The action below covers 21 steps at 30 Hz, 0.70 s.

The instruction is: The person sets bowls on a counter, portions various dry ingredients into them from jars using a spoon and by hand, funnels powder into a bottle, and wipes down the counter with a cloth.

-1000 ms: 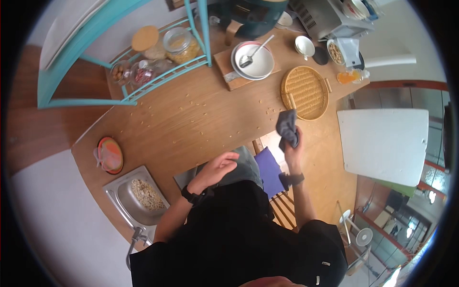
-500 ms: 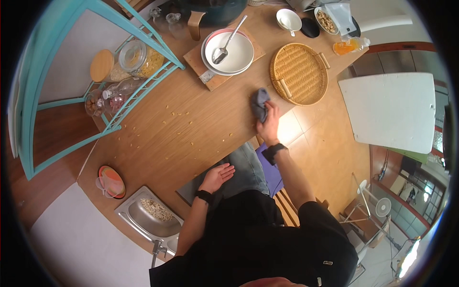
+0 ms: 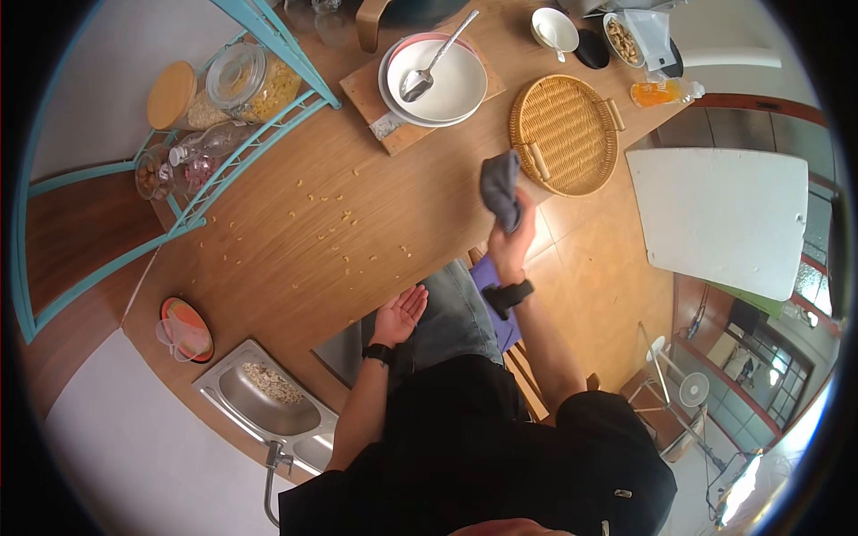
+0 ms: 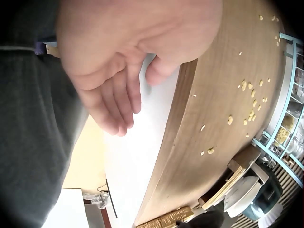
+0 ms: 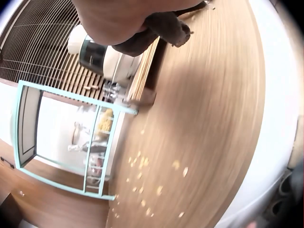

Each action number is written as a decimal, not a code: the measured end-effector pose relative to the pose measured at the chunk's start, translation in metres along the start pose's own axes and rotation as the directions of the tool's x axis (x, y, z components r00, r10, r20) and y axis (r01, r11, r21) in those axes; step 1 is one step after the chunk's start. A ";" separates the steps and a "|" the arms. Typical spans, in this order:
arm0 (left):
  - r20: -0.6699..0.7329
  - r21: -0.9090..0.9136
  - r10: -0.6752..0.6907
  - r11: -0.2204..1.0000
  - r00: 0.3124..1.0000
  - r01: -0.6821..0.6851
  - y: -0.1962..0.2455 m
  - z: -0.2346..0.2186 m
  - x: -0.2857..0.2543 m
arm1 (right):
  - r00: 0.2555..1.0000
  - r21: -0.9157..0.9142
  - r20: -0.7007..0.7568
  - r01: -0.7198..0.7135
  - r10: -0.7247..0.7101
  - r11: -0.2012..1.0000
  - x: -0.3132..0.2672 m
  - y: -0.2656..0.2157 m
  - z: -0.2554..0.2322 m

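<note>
My right hand [image 3: 514, 241] grips a dark grey cloth [image 3: 500, 189] near the table's front edge, left of the round wicker tray [image 3: 565, 134]. In the right wrist view the cloth [image 5: 166, 31] bunches out from under the hand [image 5: 123, 19]. The left hand [image 3: 401, 315] is palm up at the table edge, over the lap, and holds nothing; the left wrist view shows its fingers [image 4: 114, 95] extended. Small yellow pieces [image 3: 347, 216] lie scattered over the wooden table [image 3: 420, 196], with several more [image 4: 251, 102] in the left wrist view.
Stacked bowls with a spoon [image 3: 438, 80] stand on a wooden board [image 3: 393, 134]. A turquoise rack [image 3: 259, 134] with jars is at the left. Also present are a sink [image 3: 268, 393], a colourful plate [image 3: 189, 329], a white cup [image 3: 554, 31] and an orange bottle [image 3: 660, 92].
The cloth in the right hand moved left onto the table, then rose slightly at the table's edge. My left hand turned palm up and shifted a little left. The head view shifted.
</note>
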<state>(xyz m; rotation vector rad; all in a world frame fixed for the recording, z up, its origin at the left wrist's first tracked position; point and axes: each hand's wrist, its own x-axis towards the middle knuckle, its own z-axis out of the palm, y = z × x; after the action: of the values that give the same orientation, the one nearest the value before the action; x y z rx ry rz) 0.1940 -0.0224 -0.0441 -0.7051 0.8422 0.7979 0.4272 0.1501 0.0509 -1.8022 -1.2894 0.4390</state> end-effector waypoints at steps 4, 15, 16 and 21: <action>0.010 -0.036 -0.027 0.999 1.000 0.028 -0.002 0.008 0.000 | 0.988 -0.179 0.020 0.154 -0.153 0.972 0.045 0.027 0.001; 0.187 -0.198 -0.043 0.977 0.982 0.080 -0.004 -0.002 0.006 | 0.973 0.027 0.228 0.032 -0.037 0.999 -0.015 0.000 0.067; 0.219 -0.219 -0.036 0.972 0.975 0.085 -0.005 -0.003 0.010 | 0.959 0.088 0.281 0.014 -0.038 0.996 -0.028 -0.008 0.071; 0.216 -0.281 0.069 0.960 0.974 -0.005 -0.006 -0.009 0.024 | 0.879 0.366 0.464 -0.074 -0.113 0.928 -0.070 -0.036 0.077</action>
<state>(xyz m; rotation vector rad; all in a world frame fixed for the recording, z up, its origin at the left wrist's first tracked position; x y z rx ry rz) 0.2061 -0.0251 -0.0678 -0.8314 0.5438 1.0229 0.3233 0.1245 0.0222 -1.3954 -1.4292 1.0998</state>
